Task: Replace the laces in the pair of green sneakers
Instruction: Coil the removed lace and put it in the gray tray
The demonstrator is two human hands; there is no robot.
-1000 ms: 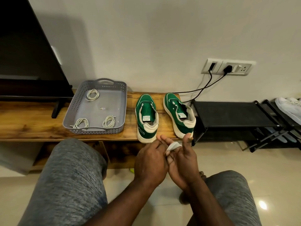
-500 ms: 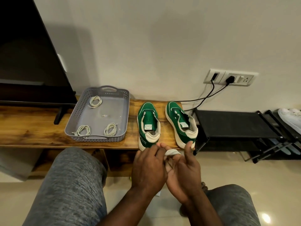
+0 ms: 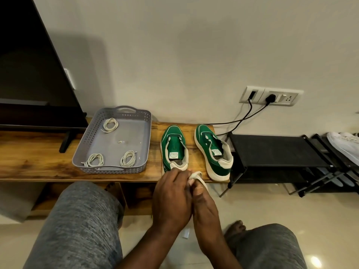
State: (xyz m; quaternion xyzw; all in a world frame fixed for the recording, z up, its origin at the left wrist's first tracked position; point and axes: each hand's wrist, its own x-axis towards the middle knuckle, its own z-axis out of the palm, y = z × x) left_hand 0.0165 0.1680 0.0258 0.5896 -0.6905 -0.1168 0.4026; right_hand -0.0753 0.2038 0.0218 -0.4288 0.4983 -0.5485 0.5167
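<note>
Left hand [image 3: 172, 195] and right hand [image 3: 205, 207] pinch a white lace [image 3: 196, 174], overlapping one green sneaker [image 3: 173, 144] beside the tray [image 3: 86, 138]

**Around the bench: what else is sharing the room**

A dark television [image 3: 29, 74] is standing at the left end of a long wooden bench [image 3: 29, 162], its black foot [image 3: 66, 141] resting on the boards. A plain pale wall [image 3: 194, 55] is running behind everything. On it, low down to the right, a white socket plate [image 3: 272, 96] is carrying a black plug [image 3: 270, 98], and thin black cables [image 3: 254, 112] are trailing down from it towards the bench's right end. A black shoe rack [image 3: 275, 150] is standing just beside that end, and a white shoe [image 3: 345, 144] is lying on a further rack at the right edge. The glossy cream floor [image 3: 262, 206] is catching a spot of light.
</note>
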